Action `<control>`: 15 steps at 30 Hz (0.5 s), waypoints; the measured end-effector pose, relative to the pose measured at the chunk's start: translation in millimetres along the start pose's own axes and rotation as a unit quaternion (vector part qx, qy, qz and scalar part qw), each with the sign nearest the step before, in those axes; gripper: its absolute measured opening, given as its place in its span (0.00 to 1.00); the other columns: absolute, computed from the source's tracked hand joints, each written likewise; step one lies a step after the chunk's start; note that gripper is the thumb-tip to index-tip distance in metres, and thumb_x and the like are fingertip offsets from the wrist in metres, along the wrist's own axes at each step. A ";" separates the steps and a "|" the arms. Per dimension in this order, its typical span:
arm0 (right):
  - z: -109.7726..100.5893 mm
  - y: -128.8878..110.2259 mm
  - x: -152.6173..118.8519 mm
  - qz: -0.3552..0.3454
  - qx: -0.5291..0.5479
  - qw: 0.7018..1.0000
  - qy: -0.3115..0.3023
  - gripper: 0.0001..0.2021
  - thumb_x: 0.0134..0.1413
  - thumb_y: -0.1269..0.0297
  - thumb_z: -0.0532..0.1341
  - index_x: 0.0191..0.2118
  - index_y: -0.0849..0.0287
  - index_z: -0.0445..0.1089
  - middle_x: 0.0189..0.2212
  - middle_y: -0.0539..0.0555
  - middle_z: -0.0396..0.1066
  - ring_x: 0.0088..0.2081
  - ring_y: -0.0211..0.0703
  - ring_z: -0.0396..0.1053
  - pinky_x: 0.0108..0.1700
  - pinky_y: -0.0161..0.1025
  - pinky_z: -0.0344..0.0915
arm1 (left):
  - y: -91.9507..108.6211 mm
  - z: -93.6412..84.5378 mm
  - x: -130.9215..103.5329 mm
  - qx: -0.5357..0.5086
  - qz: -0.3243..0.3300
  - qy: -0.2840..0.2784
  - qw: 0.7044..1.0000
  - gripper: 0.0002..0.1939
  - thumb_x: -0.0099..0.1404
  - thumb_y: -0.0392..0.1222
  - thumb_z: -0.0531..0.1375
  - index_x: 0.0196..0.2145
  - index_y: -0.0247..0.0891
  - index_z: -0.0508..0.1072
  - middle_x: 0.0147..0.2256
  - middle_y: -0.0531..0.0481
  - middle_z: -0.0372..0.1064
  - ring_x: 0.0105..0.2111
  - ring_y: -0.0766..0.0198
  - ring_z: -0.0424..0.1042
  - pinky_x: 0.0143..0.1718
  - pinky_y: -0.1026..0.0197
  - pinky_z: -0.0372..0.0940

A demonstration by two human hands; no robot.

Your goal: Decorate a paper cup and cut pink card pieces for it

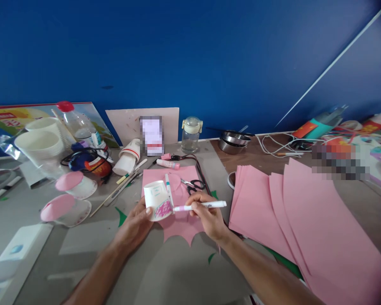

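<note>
My left hand (139,224) grips a white paper cup (154,192) by its lower side, the cup tilted a little. A patch of pink-purple colouring shows low on its wall, with a small teal print above. In my right hand (209,218) is a marker (206,206) with a white barrel, its tip at the cup's edge beside the coloured patch. Beneath both lies a pink paper (180,237) with a scalloped cut edge. On that paper behind the cup rest another marker (168,186) and black-handled scissors (195,185).
Two cups with pink paper covers (65,207) lie at left, near stacked paper cups (40,142). Pink sheets (260,203) are piled at right. A phone (153,135), a glass jar (191,135) and metal bowls (233,142) stand along the blue wall (190,63).
</note>
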State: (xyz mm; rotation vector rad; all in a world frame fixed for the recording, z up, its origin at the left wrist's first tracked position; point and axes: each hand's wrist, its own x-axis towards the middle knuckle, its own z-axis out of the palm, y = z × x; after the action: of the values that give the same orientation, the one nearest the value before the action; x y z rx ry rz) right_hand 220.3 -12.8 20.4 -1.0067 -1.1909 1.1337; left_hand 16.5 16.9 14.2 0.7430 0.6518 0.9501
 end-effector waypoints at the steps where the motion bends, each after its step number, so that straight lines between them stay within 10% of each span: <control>1: 0.0 0.5 -0.2 0.003 0.004 1.000 -0.008 0.09 0.54 0.64 0.57 0.28 0.59 0.71 0.18 0.47 0.63 0.21 0.34 0.59 0.23 0.32 0.54 | 0.0 0.2 0.4 0.002 0.001 -0.001 1.000 0.32 0.54 0.46 0.68 0.56 0.37 0.69 0.42 0.42 0.77 0.41 0.53 0.74 0.44 0.58 0.64; 15: 3.5 -4.2 0.4 0.005 -0.002 1.000 0.013 0.08 0.54 0.63 0.56 0.29 0.59 0.70 0.18 0.46 0.63 0.20 0.33 0.57 0.22 0.31 0.53 | -5.1 -3.8 0.8 0.027 0.000 -0.003 1.000 0.31 0.55 0.47 0.68 0.55 0.37 0.69 0.44 0.40 0.76 0.43 0.49 0.74 0.45 0.54 0.64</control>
State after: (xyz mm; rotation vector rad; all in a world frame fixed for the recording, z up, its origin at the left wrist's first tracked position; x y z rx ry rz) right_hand 217.3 -13.1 25.0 -1.0301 -1.1687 1.1230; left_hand 16.4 16.6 7.8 0.7936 0.6758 0.9327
